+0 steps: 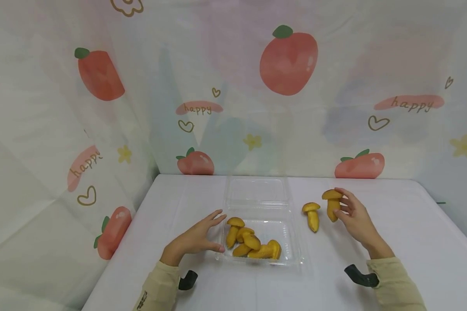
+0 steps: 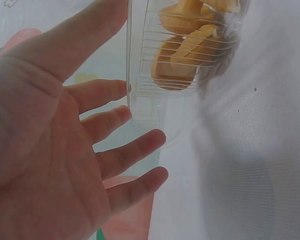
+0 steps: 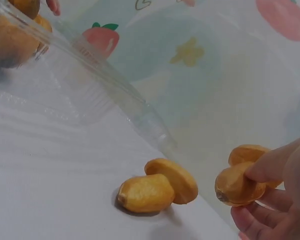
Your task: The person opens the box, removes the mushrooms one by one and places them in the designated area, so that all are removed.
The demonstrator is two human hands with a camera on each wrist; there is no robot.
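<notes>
Head view: my right hand (image 1: 355, 220) pinched one mushroom (image 1: 332, 205), cap at 12, stem at 6; the box (image 1: 289, 231) lay between 8 and 9 o'clock from those fingers. My left hand (image 1: 196, 236), fingers spread, was nearer, at the box's 9 o'clock side.

Box (image 1: 270, 226) on table (image 1: 295, 289), lid (image 1: 258, 191) behind it. Mushrooms (image 1: 251, 239) inside, bunched toward left and front. Left hand (image 1: 198, 235) at box's left edge. Loose mushroom (image 1: 312, 218) on table, right of box; held mushroom (image 1: 331, 205) just right of that, in right hand (image 1: 355, 218). Curtain (image 1: 237, 108) behind table and along its left side.
</notes>
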